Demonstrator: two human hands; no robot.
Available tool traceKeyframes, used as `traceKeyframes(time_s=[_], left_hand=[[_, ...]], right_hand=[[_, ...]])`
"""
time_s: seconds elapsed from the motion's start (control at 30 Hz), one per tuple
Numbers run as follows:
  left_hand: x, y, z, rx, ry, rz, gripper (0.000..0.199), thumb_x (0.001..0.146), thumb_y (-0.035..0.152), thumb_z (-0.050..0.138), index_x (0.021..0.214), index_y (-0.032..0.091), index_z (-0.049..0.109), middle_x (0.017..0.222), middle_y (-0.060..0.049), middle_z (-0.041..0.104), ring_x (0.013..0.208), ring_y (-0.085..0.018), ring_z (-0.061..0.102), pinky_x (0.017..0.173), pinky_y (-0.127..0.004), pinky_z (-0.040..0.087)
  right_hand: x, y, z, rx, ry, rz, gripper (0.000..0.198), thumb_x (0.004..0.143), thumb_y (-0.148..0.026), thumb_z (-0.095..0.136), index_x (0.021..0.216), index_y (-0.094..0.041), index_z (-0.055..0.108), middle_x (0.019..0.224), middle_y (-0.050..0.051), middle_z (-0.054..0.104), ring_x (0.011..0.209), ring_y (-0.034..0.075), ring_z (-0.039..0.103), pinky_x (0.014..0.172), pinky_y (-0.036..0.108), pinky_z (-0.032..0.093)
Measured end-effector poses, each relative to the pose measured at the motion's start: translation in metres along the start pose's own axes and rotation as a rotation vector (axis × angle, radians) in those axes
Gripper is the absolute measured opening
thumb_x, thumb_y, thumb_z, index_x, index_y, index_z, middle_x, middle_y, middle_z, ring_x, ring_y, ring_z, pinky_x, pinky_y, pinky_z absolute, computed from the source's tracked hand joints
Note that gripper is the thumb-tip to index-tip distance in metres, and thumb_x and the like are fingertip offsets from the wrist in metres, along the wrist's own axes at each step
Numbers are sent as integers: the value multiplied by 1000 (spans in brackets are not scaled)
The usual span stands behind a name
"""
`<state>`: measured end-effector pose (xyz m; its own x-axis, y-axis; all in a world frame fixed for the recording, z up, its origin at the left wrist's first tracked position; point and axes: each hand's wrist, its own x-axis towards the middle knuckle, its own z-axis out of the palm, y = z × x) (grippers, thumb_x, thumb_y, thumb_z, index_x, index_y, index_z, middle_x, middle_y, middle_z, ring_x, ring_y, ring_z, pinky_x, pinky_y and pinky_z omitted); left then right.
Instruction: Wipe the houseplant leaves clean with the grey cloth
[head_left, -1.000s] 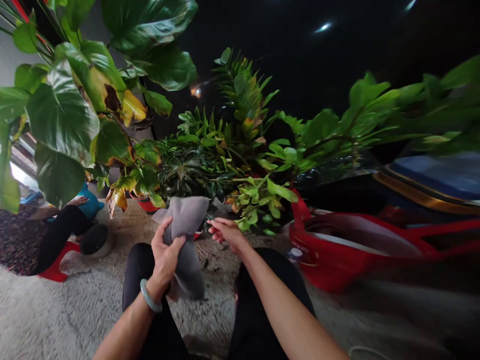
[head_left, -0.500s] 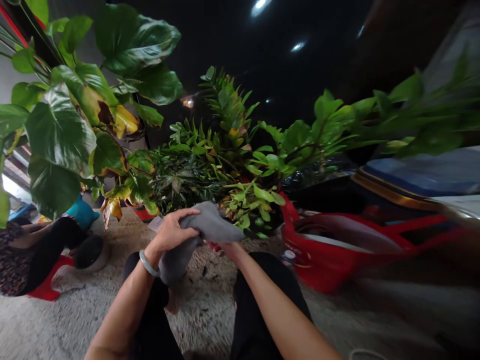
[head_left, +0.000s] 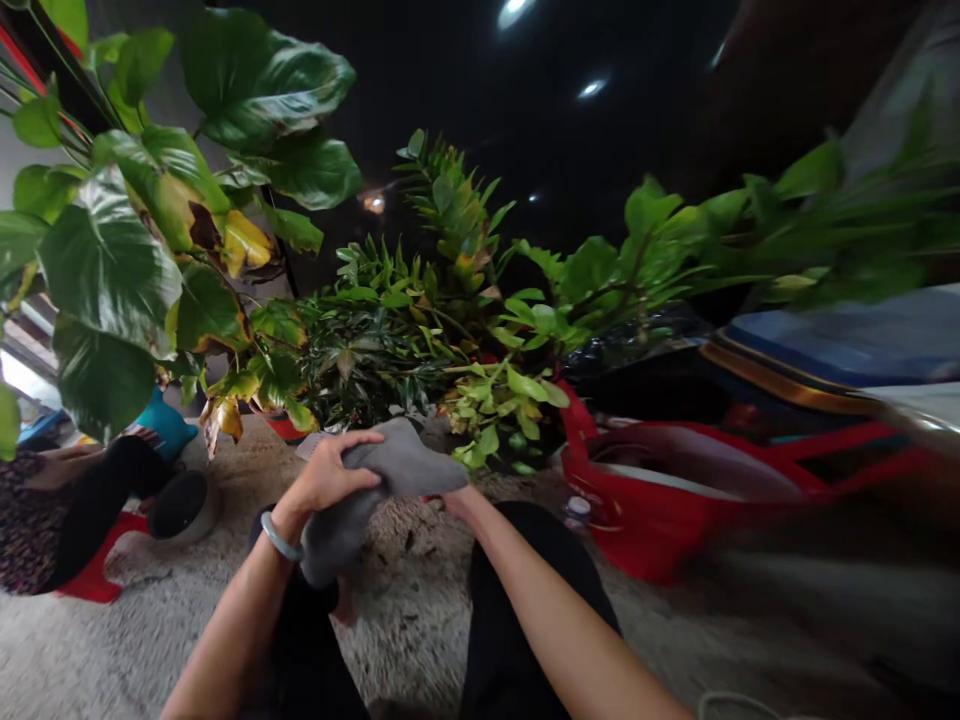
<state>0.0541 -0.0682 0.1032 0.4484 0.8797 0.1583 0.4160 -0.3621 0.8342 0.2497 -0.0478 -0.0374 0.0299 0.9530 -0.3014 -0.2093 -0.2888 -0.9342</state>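
A soft grey cloth [head_left: 411, 462] is bunched between my two hands, above the gap between my knees. My left hand [head_left: 335, 474], with a pale bangle at the wrist, grips it from the left, thumb and fingers pressed over its top. One fold of the cloth droops below that hand toward my left knee. My right hand [head_left: 454, 499] is at the cloth's right end, mostly covered by it. Only its wrist edge and a bit of curled finger show under the fabric.
Leafy potted plants [head_left: 450, 330] crowd the area ahead. To the right stands an open red bag [head_left: 645, 530], with a small bottle [head_left: 577, 512] beside it. At left, another person [head_left: 45, 520] sits on a red stool [head_left: 101, 575] near a dark round pot [head_left: 184, 505].
Both hands and the grey cloth have shifted slightly left and down. The cloth's right end now dips closer to my right wrist. Both hands keep their hold.
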Motion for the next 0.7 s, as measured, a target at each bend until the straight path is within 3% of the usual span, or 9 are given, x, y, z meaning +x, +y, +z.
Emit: traceKeyframes(time_s=[0.13, 0.2, 0.27, 0.33, 0.4, 0.47, 0.57, 0.7], left_hand=[[44, 16, 8, -56, 384, 189, 52, 72, 15, 72, 124, 21, 69, 127, -6, 70, 119, -25, 63, 109, -40, 45], [64, 11, 23, -21, 493, 230, 53, 73, 15, 72, 125, 22, 68, 129, -7, 68, 121, -24, 62, 111, -39, 44], [66, -1, 34, 51, 412, 182, 53, 71, 13, 72, 123, 22, 69, 126, -7, 70, 119, -25, 63, 109, -40, 45], [49, -15, 35, 124, 192, 92, 52, 67, 11, 74, 117, 22, 73, 120, -7, 72, 113, -27, 66, 105, -42, 48], [22, -20, 26, 149, -5, 21, 50, 65, 11, 76, 114, 23, 75, 116, -6, 74, 108, -28, 68, 101, -43, 50], [4, -13, 11, 123, -62, 6, 48, 66, 12, 77, 112, 25, 76, 116, -5, 75, 108, -28, 68, 102, -42, 50], [14, 14, -3, 75, 128, 125, 49, 70, 14, 74, 117, 25, 73, 121, -5, 73, 114, -25, 66, 106, -38, 47], [67, 33, 6, 88, 457, 362, 51, 75, 16, 71, 126, 22, 67, 129, -7, 67, 123, -24, 60, 111, -37, 42]], right_hand=[[-3, -8, 4, 18, -28, 70, 15, 76, -32, 70, 71, -18, 66, 56, 2, 66, 41, 12, 53, 37, 20, 35], [-4, -10, 7, 19, -28, 84, 14, 78, -30, 67, 71, -19, 64, 56, 2, 65, 41, 11, 53, 38, 20, 36], [-4, -10, 7, 15, -14, 95, 13, 80, -27, 63, 70, -20, 62, 55, 1, 64, 41, 11, 52, 39, 21, 37], [-3, -8, 6, 13, 7, 106, 15, 82, -25, 60, 68, -20, 61, 52, 1, 62, 41, 11, 51, 39, 21, 37], [-2, -5, 4, 16, 22, 111, 20, 84, -23, 57, 64, -19, 59, 48, 0, 58, 40, 11, 49, 39, 21, 36], [-3, -4, 3, 24, 17, 108, 22, 84, -23, 56, 63, -18, 59, 46, 0, 57, 40, 11, 48, 39, 21, 35], [-5, -8, 4, 36, -25, 85, 15, 81, -28, 64, 71, -16, 65, 54, 0, 63, 42, 10, 51, 39, 19, 36], [-9, -15, 6, 55, -26, 76, 16, 79, -30, 69, 86, -16, 70, 59, 0, 66, 42, 9, 54, 40, 18, 38]])
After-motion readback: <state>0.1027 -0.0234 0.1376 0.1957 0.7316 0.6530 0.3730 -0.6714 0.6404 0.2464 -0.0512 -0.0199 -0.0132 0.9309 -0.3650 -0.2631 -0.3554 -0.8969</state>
